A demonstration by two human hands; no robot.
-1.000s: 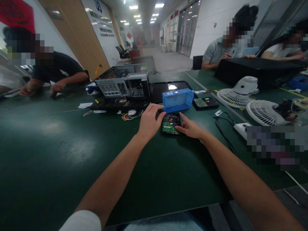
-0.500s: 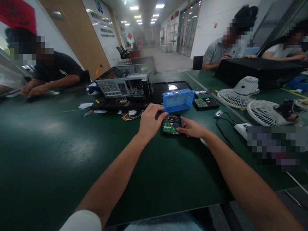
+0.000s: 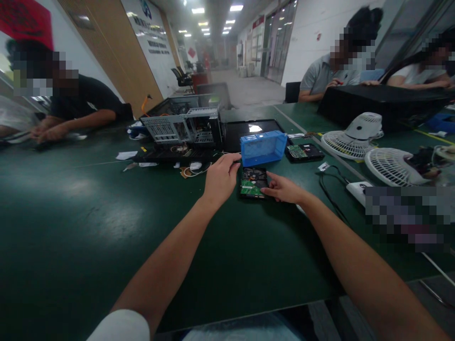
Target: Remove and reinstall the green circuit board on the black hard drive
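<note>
A hard drive (image 3: 253,183) lies on the green table with its green circuit board facing up. My right hand (image 3: 282,187) grips its right edge, the thumb over the board side and the index finger along the side. Just left of the drive's far corner is my left hand (image 3: 223,177), thumb and fingers drawn together in a pinch. Whatever those fingertips may hold is too small or hidden to make out. Behind the drive a blue plastic bin (image 3: 263,148) stands tipped on its side, its opening towards me, close to my left fingertips.
An opened computer case (image 3: 181,125) stands beyond on the left, with paper scraps and a white cable before it. A second hard drive (image 3: 304,152) lies right of the bin. Two white fans (image 3: 350,137) and a power strip (image 3: 359,192) are farther right. Other people sit around.
My left hand has drawn slightly left, its thumb coming away from over the drive's far left corner. My right hand and the drive stay nearly in place.
</note>
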